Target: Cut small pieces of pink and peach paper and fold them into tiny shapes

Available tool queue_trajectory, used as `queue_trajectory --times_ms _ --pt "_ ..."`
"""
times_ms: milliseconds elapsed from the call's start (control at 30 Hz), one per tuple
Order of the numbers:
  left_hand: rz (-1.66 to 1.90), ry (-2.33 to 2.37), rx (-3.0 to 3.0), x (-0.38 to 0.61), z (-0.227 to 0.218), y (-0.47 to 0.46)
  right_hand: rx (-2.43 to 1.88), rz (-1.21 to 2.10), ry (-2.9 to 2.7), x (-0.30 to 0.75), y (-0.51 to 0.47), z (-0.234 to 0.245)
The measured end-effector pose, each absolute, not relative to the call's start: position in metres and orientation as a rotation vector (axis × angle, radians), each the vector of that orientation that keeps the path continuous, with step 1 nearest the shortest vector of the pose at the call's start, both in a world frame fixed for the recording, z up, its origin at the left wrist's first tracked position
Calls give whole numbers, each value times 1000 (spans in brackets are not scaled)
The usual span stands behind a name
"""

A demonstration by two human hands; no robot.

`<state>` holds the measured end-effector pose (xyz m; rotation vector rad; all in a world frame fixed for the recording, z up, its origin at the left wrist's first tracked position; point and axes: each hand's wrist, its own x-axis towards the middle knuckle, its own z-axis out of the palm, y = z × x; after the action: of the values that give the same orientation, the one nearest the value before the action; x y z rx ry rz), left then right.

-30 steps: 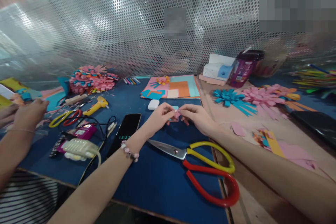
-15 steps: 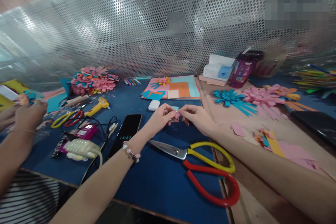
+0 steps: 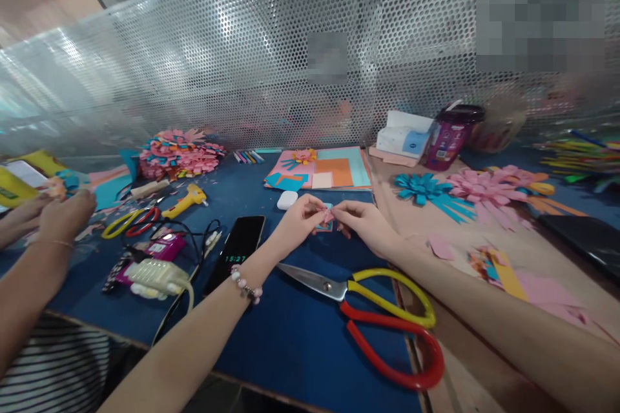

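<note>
My left hand point(image 3: 306, 214) and my right hand point(image 3: 361, 219) meet over the blue table, fingertips pinched on a small folded piece of pink paper point(image 3: 327, 213). Behind and below it shows a light-blue bit of paper point(image 3: 324, 228), partly hidden by my fingers. Just beyond my left hand lies a white earbud case point(image 3: 287, 200). Large scissors point(image 3: 339, 292) with one yellow and one red handle rest below my hands, blades slightly apart. To the left of my left forearm is a black phone point(image 3: 237, 246) with its screen lit.
Coloured paper sheets point(image 3: 334, 171), a purple cup point(image 3: 449, 137) and a tissue pack point(image 3: 403, 139) stand behind. Paper flowers point(image 3: 422, 188) lie on cardboard at right. On the left are a glue gun point(image 3: 190, 199), a power strip point(image 3: 157, 276), cables and a co-worker's hands point(image 3: 62, 216).
The whole view has shifted slightly, so things sit a little lower. My hands stay together on the pink paper, with only small finger movement.
</note>
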<state>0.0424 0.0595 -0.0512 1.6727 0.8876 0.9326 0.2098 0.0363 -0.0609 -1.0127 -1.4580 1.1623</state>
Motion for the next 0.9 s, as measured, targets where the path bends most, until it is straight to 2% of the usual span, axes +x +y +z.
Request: queue_trajectory --times_ms 900 --pt "871 891 1719 43 -45 55 -994 1195 -1451 212 37 -63"
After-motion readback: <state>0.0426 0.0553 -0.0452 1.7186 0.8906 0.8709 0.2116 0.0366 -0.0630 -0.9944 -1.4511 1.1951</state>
